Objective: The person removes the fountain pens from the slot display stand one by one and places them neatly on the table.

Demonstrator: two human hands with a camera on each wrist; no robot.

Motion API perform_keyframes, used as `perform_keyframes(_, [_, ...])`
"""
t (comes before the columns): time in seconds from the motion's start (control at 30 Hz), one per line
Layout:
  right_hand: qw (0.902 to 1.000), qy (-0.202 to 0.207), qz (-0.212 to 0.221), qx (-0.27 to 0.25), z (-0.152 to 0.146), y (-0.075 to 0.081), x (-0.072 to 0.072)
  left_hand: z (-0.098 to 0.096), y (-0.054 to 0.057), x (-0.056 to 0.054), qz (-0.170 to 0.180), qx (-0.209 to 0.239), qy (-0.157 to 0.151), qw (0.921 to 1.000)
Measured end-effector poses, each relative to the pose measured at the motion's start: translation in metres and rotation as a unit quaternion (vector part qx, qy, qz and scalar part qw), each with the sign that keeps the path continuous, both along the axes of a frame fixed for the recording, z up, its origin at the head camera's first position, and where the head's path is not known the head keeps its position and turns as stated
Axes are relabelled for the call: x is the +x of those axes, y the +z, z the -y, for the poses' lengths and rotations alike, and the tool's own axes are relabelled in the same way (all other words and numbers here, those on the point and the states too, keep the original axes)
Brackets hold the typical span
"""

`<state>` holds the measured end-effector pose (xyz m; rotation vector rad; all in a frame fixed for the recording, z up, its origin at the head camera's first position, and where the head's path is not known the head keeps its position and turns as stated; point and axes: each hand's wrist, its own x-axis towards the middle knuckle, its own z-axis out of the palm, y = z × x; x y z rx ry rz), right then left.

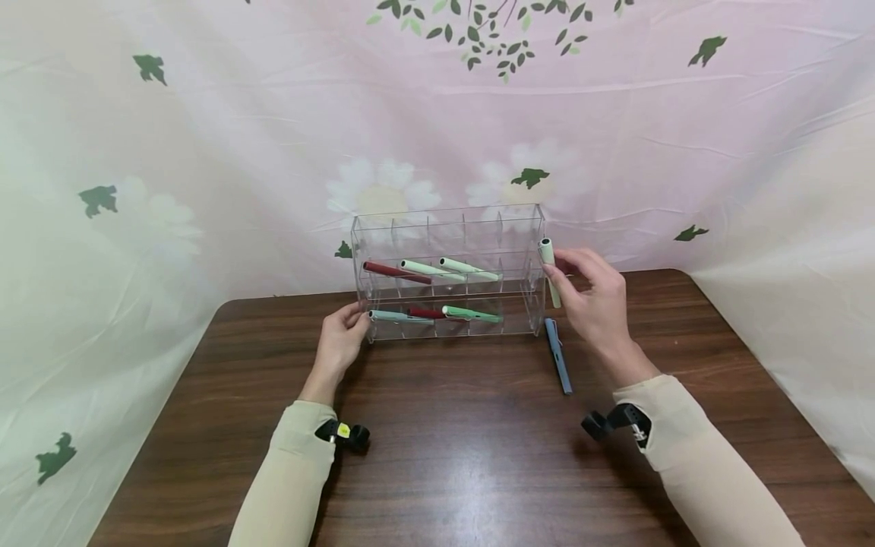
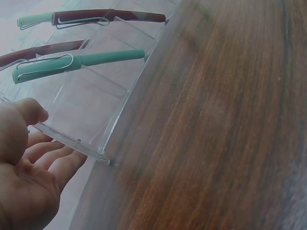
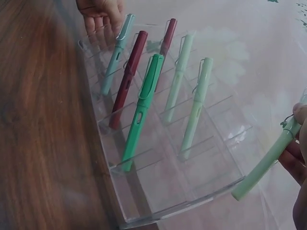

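Note:
A clear pen rack [image 1: 525,323] with tiered compartments stands at the back of the table. At its left side, my left hand [image 1: 340,338] pinches the side panel, the thumb on one face and fingers behind in the left wrist view. My right hand [image 1: 596,300] holds a pale green pen [image 3: 264,170] upright between thumb and fingers, just beyond the rack's right end. The upper row holds a dark red pen [image 1: 398,273] and two pale green pens [image 1: 432,270]. Below lie a light blue pen [image 1: 401,317], another dark red pen [image 1: 425,312] and a bright green pen [image 1: 472,313].
A blue pen [image 1: 557,355] lies on the brown wooden table [image 1: 451,433], just right of the rack and below my right hand. A printed cloth [image 1: 273,152] with flowers and leaves hangs behind the table and along both sides.

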<state>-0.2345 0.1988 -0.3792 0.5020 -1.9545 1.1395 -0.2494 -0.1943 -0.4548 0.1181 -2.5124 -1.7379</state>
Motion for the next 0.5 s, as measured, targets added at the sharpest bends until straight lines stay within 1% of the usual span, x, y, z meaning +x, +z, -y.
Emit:
perform_keyframes(0.17, [0.9999, -0.003, 0.013, -0.009, -0.005, -0.008, 0.002, -0.001, 0.0, 0.0, -0.002, -0.003, 0.0, 1.0])
perform_keyframes(0.5, [0.9984, -0.009, 0.051, -0.022, -0.016, -0.023, 0.005, -0.001, 0.001, 0.0, -0.001, 0.007, -0.003, 1.0])
